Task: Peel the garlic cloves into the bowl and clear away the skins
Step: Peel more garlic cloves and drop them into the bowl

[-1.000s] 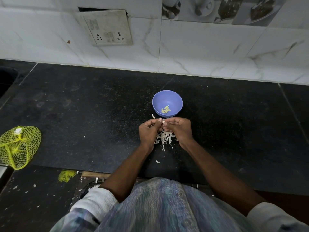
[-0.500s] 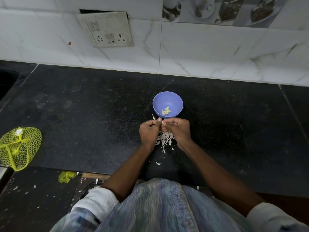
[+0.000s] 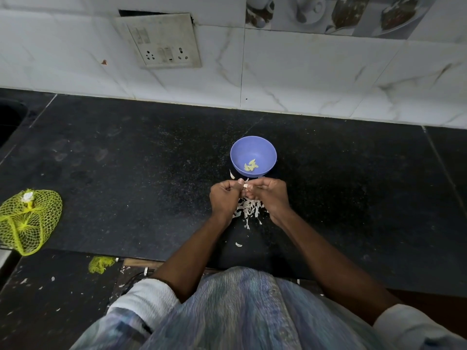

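**Both hands on one clove, just in front of the bowl**

While both fists sit together over the dark counter (image 3: 126, 173), the garlic clove (image 3: 245, 186) is pinched between them, showing only as a small pale bit where the thumbs meet. Left hand (image 3: 225, 198): fingers curled in, thumb tip against the clove. Right hand (image 3: 271, 195): fingers curled, gripping the same clove from the other side. Which hand carries most of it, can't tell; clove is mostly hidden.

Bowl (image 3: 253, 147): blue, upright, on the counter just beyond the hands, near but not touching them as far as I can see. Peeled cloves (image 3: 250, 165) lie at the bottom of it, a few yellowish pieces grouped together.

Skins (image 3: 249, 207): loose pale pile on the counter directly under and between the wrists. One stray flake (image 3: 238, 244) lies nearer the counter's front edge, another sliver (image 3: 232, 174) just left of the bowl base.

Mesh bag (image 3: 29, 221): yellow net, flat on the counter's far left edge, well apart from the work. Scrap of the same yellow net (image 3: 101, 264) on the lower surface below the counter edge.

Wall behind is white marbled tile with a socket plate (image 3: 159, 40) up left of the bowl. Rolled white sleeves (image 3: 144, 299) at the bottom of view.
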